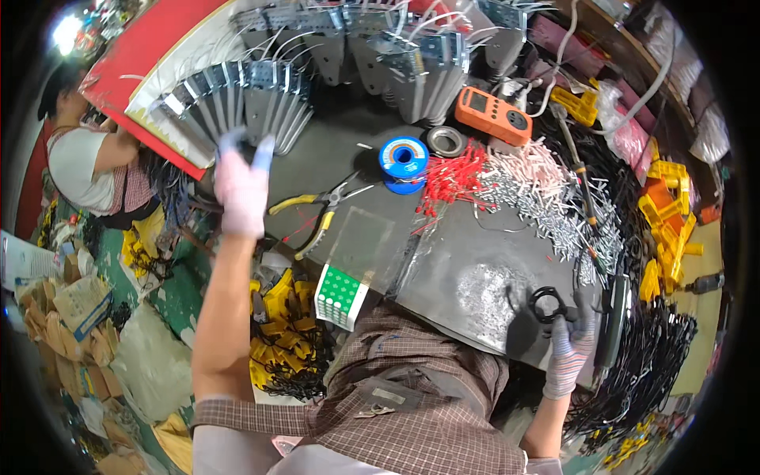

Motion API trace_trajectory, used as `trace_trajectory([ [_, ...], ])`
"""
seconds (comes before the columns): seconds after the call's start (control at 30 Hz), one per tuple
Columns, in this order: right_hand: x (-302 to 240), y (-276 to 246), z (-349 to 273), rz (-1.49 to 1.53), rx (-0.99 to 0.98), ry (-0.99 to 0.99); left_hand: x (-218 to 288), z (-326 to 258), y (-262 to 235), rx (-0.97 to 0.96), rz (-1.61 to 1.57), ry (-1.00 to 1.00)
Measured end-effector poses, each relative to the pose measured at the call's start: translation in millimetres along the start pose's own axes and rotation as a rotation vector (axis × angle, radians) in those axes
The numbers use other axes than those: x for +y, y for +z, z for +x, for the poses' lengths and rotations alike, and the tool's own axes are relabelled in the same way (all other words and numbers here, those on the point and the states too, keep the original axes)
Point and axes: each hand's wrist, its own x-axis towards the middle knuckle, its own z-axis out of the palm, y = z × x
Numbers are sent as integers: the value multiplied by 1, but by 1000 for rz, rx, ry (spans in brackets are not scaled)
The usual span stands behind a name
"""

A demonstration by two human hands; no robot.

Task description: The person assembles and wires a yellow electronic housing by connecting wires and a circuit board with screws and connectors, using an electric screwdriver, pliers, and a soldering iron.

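Nearest me, below and between my two hands, is a brown plaid apron [419,431], with a green-and-white patterned box [339,299] just past it. My right hand [570,344], in a striped knit glove, is mostly closed, thumb and fingers seeming to pinch a black looped cable [546,299] above the dark work surface [435,277]. Ahead of that hand lies a heap of small silver metal pieces [546,214].

To the right of my left hand rest yellow-handled pliers [325,224] and, farther over, a blue solder spool [400,172]. My left hand [241,190], gloved with bluish fingertips, is reaching forward, fingers parted, nothing visible in it. Its tips overlap the near edge of a fan of grey metal plates with white wires [273,95]; I cannot tell whether they touch. I judge this to be a reach, calling for a careful pinch on one plate, clear of the wires
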Motion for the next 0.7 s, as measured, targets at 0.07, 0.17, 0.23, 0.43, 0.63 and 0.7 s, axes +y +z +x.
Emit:
trace_trajectory([
  [0.07,0,-4,-11,-14,-23,54,9,31,18,-15,163,-82],
  [0.17,8,-12,-26,-18,72,181,-10,48,38,88,202,-65],
  [0.23,19,-14,-33,24,130,151,-9,31,42,155,-10,-1],
  [0.43,3,-10,-21,65,130,252,125,-122,-10,-779,-208,689],
  [0.63,5,-4,-22,186,174,220,145,-174,2,-785,-161,910],
  [0.7,14,-6,-26,86,186,172,182,-173,1,-801,-270,1015],
])
